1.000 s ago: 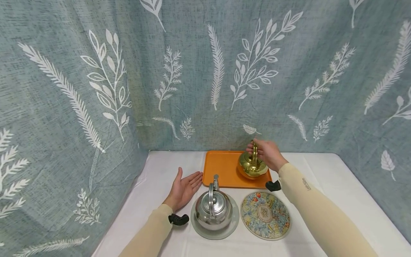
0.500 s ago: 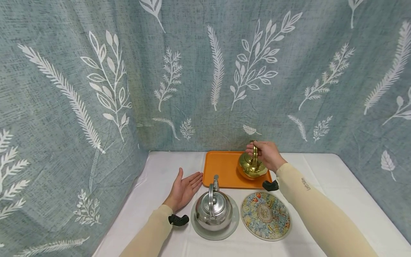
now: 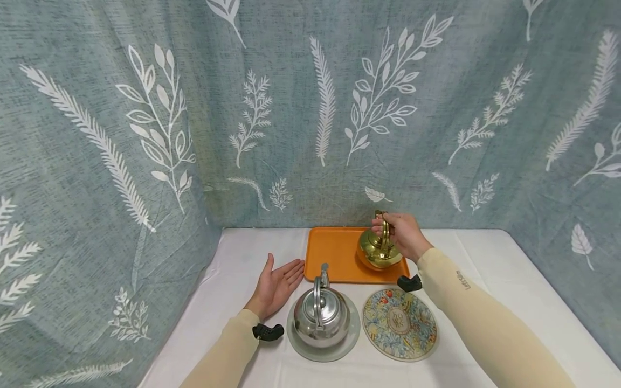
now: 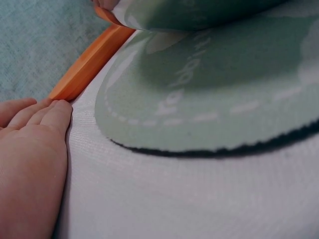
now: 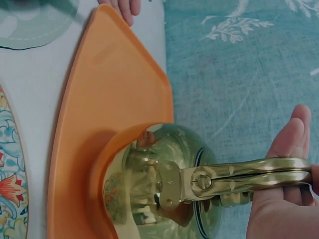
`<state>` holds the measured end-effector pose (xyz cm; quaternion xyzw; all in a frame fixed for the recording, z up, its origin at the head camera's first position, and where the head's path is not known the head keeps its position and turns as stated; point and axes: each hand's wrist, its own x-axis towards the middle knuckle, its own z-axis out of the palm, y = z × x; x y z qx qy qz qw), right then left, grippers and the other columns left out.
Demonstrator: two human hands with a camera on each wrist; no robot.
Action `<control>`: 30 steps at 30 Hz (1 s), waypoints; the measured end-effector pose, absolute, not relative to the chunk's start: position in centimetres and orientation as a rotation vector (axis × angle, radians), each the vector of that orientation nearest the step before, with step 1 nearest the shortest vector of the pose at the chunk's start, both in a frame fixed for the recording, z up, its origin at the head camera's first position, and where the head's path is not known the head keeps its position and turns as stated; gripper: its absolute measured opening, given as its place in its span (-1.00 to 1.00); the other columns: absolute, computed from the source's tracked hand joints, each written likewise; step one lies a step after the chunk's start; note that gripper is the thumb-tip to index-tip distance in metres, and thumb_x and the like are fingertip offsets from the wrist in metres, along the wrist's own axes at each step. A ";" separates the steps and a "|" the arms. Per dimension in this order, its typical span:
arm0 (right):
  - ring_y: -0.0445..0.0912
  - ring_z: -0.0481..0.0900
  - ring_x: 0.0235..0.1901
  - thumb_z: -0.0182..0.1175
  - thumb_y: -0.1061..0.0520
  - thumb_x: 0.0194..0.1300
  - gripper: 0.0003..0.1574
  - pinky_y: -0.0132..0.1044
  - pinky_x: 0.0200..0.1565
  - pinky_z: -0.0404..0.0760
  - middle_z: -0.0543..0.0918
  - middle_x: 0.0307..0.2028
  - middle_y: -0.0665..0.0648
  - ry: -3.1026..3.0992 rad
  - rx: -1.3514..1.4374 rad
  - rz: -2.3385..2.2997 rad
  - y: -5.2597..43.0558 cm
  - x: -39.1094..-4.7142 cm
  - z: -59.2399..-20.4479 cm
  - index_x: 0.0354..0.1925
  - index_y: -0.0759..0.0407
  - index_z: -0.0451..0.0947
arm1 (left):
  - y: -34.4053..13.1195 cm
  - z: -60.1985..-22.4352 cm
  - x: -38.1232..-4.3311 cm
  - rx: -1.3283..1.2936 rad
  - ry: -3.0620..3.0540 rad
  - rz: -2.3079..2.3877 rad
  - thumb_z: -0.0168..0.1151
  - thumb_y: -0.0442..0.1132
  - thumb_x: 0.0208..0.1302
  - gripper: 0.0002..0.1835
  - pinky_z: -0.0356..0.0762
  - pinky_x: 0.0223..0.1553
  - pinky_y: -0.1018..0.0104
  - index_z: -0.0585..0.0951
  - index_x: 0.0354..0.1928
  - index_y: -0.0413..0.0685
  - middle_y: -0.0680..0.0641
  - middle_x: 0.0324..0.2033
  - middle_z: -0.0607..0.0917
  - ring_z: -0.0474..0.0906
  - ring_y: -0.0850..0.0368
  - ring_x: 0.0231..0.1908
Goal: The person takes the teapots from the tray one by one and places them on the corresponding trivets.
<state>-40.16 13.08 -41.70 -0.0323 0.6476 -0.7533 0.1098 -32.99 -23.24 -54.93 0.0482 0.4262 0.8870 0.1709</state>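
Note:
A brass-coloured kettle (image 3: 379,252) is at the right end of an orange tray (image 3: 330,253); I cannot tell whether its base touches the tray. My right hand (image 3: 406,233) holds its upright double handle, with fingers passing beneath the bar in the right wrist view, where the handle (image 5: 249,177) shows close up. To the left, my left hand (image 3: 277,288) lies palm up with straight fingers, holding nothing. Its fingertips touch or nearly touch the tray's left front corner, as the left wrist view shows with the hand (image 4: 32,164) beside the tray rim (image 4: 89,64).
Nearer me, a silver kettle (image 3: 322,323) stands on a round pale green mat (image 3: 351,345), just right of my left hand. Beside it lies a round floral mat (image 3: 400,326). A leaf-patterned teal curtain (image 3: 291,134) closes off the white table's (image 3: 466,258) back and sides.
The whole head view has shifted slightly to the left. Both hands and the brass-coloured kettle stay almost where they were; the right wrist has moved slightly left since the first frame.

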 end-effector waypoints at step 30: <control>-0.19 0.80 -0.13 -0.11 0.12 0.82 -0.42 -0.14 0.27 0.70 0.79 -0.10 0.09 1.904 -0.148 -2.205 12.5 -39.4 -41.4 0.47 0.58 0.34 | -23.2 -55.0 -33.1 0.151 1.187 2.530 -0.32 0.46 0.66 0.09 -0.12 0.69 0.05 -0.11 0.70 -0.43 -0.34 0.71 -0.12 -0.21 -0.18 0.70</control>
